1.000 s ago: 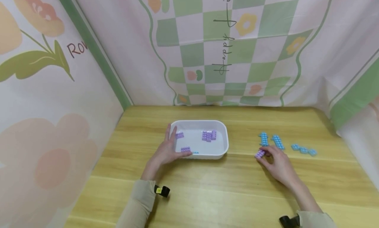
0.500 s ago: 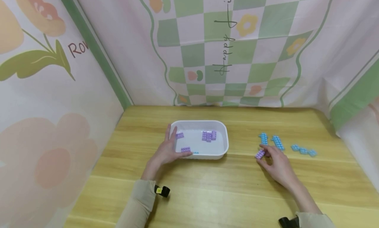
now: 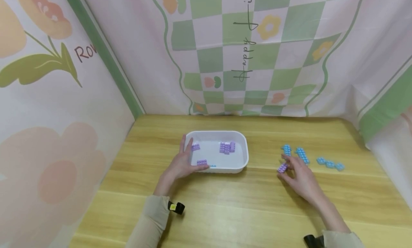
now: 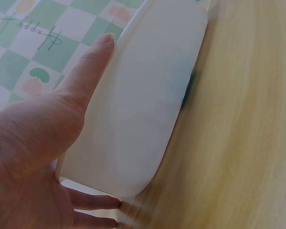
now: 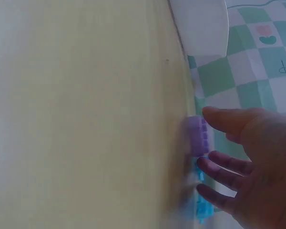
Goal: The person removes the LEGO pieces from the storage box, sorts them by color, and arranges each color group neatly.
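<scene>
My left hand (image 3: 179,165) spans the left end of a white plastic tray (image 3: 228,170), its thumb straight along the near rim and its fingers extended at the left side. On the table to the right lies a purple toy brick (image 3: 282,168). My right hand (image 3: 303,178) is spread around it, with the thumb by its near end and the fingers a little beyond it. In the right wrist view the brick (image 5: 199,136) sits on the tabletop between thumb and fingers, which look parted; whether the thumb touches it is unclear. Two blue pieces (image 3: 287,150) (image 3: 302,155) lie just past the fingers.
Inside the tray are a purple brick cluster (image 3: 226,147), two single purple bricks (image 3: 195,147) (image 3: 202,163) and a bit of blue (image 3: 212,166). A row of light blue pieces (image 3: 330,164) lies at the right. A patterned curtain (image 3: 251,62) hangs behind the table.
My right fingers have spread away from the purple brick, which stays in nearly the same spot on the table. My left hand and the tray have not moved.
</scene>
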Available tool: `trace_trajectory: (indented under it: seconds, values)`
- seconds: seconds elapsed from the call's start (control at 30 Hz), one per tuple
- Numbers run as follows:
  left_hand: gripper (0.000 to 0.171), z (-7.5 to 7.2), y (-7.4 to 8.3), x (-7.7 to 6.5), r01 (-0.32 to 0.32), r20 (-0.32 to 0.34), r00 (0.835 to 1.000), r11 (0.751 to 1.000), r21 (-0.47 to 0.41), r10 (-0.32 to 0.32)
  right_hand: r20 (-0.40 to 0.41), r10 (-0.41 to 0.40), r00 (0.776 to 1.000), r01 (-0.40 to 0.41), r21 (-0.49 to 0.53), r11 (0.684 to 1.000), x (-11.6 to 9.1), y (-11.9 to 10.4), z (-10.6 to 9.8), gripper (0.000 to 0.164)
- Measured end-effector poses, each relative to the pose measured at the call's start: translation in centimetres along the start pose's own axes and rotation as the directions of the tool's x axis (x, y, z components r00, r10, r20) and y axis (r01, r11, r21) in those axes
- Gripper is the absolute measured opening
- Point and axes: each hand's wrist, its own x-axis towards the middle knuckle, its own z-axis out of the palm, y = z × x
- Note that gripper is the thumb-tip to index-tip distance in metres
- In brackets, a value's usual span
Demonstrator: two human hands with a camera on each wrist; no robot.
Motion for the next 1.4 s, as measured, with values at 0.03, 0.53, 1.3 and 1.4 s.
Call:
trace_trajectory:
  seconds: [0.03, 0.53, 1.3, 1.4]
  values:
    - [0.136, 0.0, 0.0, 0.0, 0.0, -0.002, 1.0, 1.0, 0.001, 0.0, 0.007, 0.008, 1.0, -0.008, 0.01, 1.0, 0.3, -0.3, -0.1, 0.07]
    - [0.133, 0.1, 0.1, 0.1, -0.002, 0.002, 1.0, 1.0, 0.009, 0.002, 0.003, -0.096, 0.995, 0.096, 0.041, 0.995, 4.9, -5.7, 1.0, 0.058]
    - [0.128, 0.1, -0.5, 0.1, -0.019, -0.018, 1.0, 0.999, 0.026, 0.019, 0.248, -0.282, 0.927, 0.261, 0.117, 0.958, 9.8, -10.6, 6.5, 0.063]
    - [0.127, 0.2, -0.4, 0.2, -0.022, -0.016, 1.0, 0.999, 0.029, 0.023, 0.255, -0.303, 0.918, 0.292, 0.08, 0.953, 10.4, -10.8, 6.8, 0.066]
